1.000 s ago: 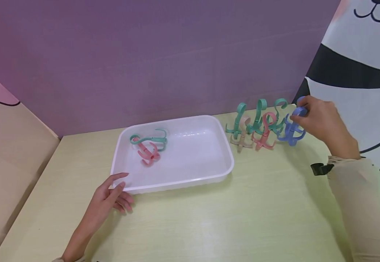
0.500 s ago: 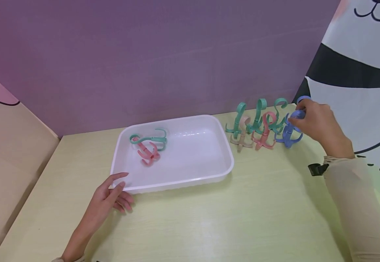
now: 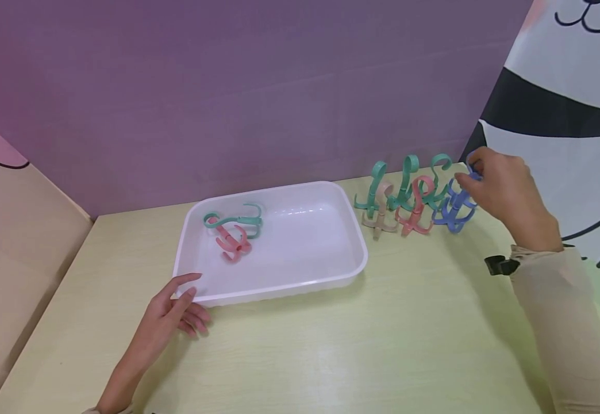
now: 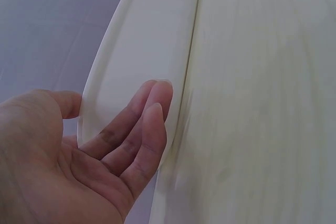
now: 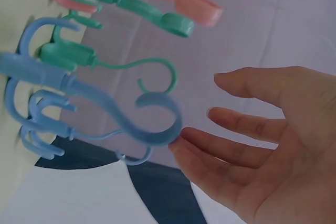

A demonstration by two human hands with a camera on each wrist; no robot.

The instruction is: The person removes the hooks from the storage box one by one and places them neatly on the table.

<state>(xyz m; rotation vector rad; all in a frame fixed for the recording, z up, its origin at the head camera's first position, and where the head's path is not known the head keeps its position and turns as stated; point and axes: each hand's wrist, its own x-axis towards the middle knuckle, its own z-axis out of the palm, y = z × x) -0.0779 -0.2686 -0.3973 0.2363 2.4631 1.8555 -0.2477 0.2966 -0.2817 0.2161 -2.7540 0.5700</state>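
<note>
My right hand (image 3: 509,187) is at the top of a blue plastic multi-prong hanging hook (image 3: 454,215). In the right wrist view, its fingers are spread, and a fingertip meets the curl of the blue hook (image 5: 94,93). A second blue hook (image 5: 52,124) stands just behind. My left hand (image 3: 162,319) rests at the near left corner of the white tray (image 3: 279,290), thumb and index finger over the rim. The other fingers lie loosely outside the wall in the left wrist view. A green hook (image 3: 238,220) and a pink hook (image 3: 237,246) lie in the tray.
Right of the tray stand several more hooks: green (image 3: 372,192), beige (image 3: 381,215) and pink (image 3: 416,213). A purple backdrop (image 3: 279,103) rises behind the table (image 3: 331,345). A panel with a cartoon animal (image 3: 564,172) borders the right side.
The right hand moves slightly left, then its fingers loosen at the top of the blue hook. That hook shifts a little left toward the pink one. The left hand and tray stay put.
</note>
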